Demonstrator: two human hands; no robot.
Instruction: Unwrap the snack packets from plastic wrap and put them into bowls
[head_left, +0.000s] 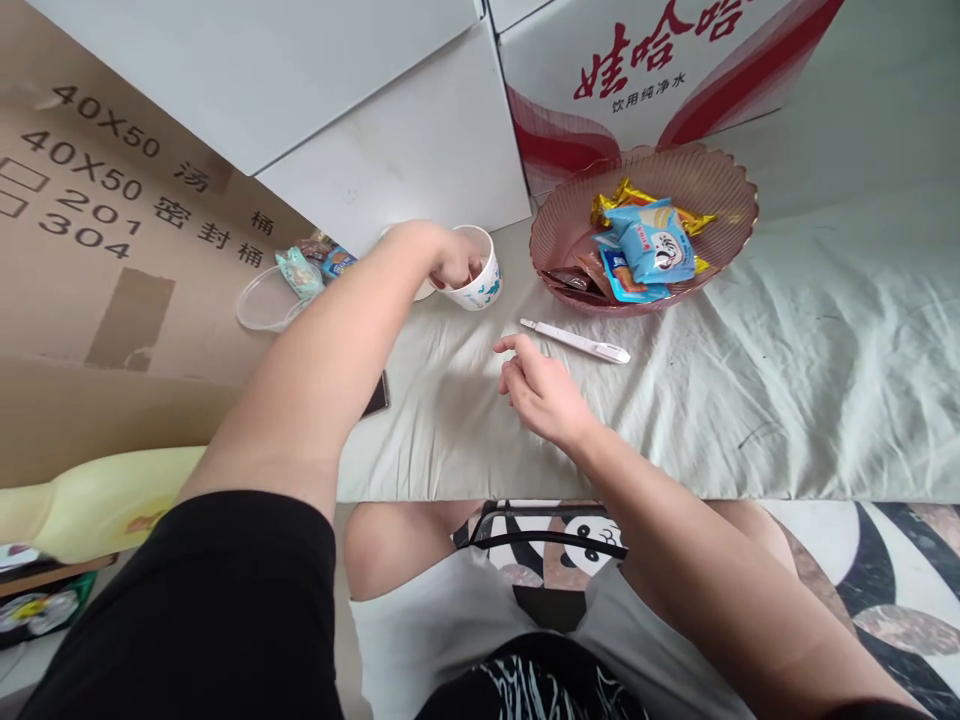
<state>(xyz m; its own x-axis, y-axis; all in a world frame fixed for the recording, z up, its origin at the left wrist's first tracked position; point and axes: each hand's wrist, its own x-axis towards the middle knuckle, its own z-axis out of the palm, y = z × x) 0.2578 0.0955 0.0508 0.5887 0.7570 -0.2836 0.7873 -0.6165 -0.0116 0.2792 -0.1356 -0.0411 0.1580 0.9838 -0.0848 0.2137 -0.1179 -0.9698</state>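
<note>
Nearest, a black sleeve (pixel 210 610) is seen; the left hand (pixel 448 258) is dipped into a white paper cup (pixel 484 290) with blue print, set on the cloth-covered tabletop (pixel 450 430) (whether anything is grasped inside cannot be told). The right hand (pixel 541 392) is held empty, loosely curled, near a slim white tool (pixel 576 342). "娃哈哈 饮用纯净水" is printed on a carton (pixel 652 85), "40X50", "201" and "304" on a cardboard box (pixel 52 300).

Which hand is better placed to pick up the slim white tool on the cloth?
Probably the right hand: it is close beside the slim white tool and appears empty, while the left hand reaches into the paper cup.
</note>
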